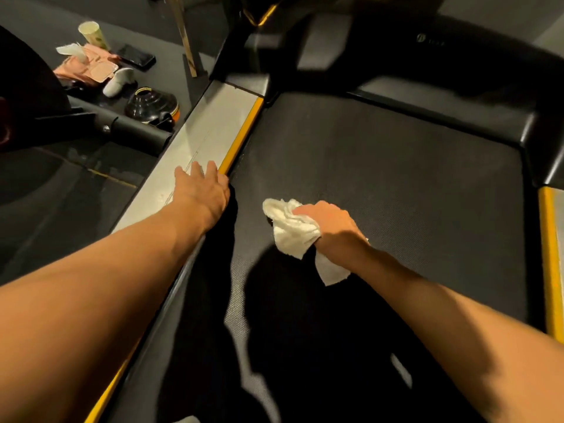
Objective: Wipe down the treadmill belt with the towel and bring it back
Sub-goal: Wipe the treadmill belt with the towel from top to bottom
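Note:
The dark textured treadmill belt [381, 178] fills the middle of the head view. A crumpled white towel [290, 230] is pressed onto the belt, left of centre, with my right hand [329, 224] shut on it. A loose corner of the towel hangs out below my wrist. My left hand [201, 187] rests flat, fingers spread, on the grey side rail [207, 129] beside its yellow strip [241, 135], holding nothing.
On the floor at the far left lie a pale cup [93, 33], pink cloths [88, 65], a black phone [135, 56], a white bottle [117, 80] and a black bowl-like object [152, 105]. The black motor cover [427, 56] borders the belt's far end. A second yellow rail [551, 254] runs on the right.

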Tool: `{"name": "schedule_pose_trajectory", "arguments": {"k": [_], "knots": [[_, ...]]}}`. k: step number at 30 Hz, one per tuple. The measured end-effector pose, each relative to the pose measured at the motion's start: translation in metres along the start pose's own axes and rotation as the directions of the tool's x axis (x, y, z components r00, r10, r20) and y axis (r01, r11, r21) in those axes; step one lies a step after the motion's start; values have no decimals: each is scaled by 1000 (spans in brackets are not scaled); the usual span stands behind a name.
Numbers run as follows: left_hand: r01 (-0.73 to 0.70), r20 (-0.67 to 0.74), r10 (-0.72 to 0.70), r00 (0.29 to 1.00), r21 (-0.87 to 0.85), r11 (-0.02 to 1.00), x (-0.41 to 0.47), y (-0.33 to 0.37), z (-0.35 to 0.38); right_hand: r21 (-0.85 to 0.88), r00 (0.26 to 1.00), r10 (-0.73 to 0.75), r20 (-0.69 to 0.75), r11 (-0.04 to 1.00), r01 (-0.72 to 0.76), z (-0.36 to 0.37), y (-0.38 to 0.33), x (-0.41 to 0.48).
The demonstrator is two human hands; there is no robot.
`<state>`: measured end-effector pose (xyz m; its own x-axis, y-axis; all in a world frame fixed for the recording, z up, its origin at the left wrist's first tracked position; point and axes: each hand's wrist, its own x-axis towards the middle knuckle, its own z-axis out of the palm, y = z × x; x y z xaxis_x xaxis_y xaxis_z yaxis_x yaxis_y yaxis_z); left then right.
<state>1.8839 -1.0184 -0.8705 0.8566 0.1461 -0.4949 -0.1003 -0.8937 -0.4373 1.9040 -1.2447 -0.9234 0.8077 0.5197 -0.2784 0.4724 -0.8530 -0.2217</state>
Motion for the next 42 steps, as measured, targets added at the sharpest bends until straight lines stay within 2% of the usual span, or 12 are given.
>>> {"name": "schedule_pose_trajectory", "arguments": {"k": [3,7,10,13,17,21,25,32,34,37,39,42], "knots": [[-189,-136,177,975,-81,979,2,20,-6,-55,975,1,-224,998,-14,-26,43,0],[-312,36,336,941,-287,906,3,46,-20,100,876,361,-319,932,-347,-22,73,-15],[-272,152,332,931,-318,908,11,55,-26,120,961,248,-125,965,-234,3,48,-55],[-265,222,321,921,-245,932,15,62,-24,257,980,-1,-200,965,53,2,43,-90],[-252,240,311,920,-246,936,18,64,-25,241,892,324,-316,936,-255,-29,81,-69],[-240,270,303,914,-242,940,21,68,-30,260,829,508,-235,854,-450,-16,74,-65],[-217,329,273,904,-197,956,19,76,-39,261,962,0,-274,962,75,12,48,-95],[-180,323,210,923,-120,976,29,88,-33,239,772,584,-251,811,-535,-20,99,-43],[-184,312,217,925,-130,974,31,89,-31,345,823,511,-248,840,-418,-3,83,-61],[-197,296,232,927,-145,970,28,87,-31,369,966,50,-254,928,49,18,49,-99],[-192,305,231,924,-151,970,28,87,-31,387,952,129,-277,922,-13,-1,57,-96],[-181,342,218,914,-135,974,29,88,-35,330,812,505,-292,850,-410,-25,96,-62]]}}
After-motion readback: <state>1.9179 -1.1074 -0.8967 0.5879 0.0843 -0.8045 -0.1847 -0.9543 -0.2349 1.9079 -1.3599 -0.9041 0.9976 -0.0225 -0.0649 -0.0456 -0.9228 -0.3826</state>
